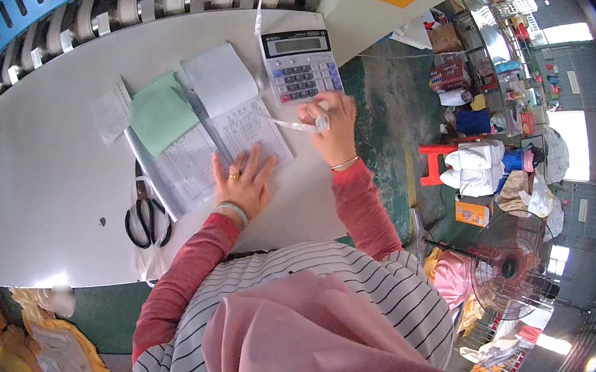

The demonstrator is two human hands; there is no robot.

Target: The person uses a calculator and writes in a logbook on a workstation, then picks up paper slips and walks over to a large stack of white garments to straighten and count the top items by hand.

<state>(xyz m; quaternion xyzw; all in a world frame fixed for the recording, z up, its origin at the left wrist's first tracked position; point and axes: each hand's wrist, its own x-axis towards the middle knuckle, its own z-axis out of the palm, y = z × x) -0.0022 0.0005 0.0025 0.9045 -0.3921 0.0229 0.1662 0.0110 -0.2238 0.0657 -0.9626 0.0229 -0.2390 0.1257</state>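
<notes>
My left hand [244,188] lies with fingers spread on the near part of the open white paper book [241,127], on the pale grey table [34,183]. To the right, my right hand [335,127] pinches a thin whitish pen-like stick [291,123], near the grey plastic calculator [302,69]. Black-handled metal scissors [142,200] lie left.

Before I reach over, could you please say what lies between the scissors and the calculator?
In the head view, the open booklet lies between them, with the left hand on its lower part.
</notes>
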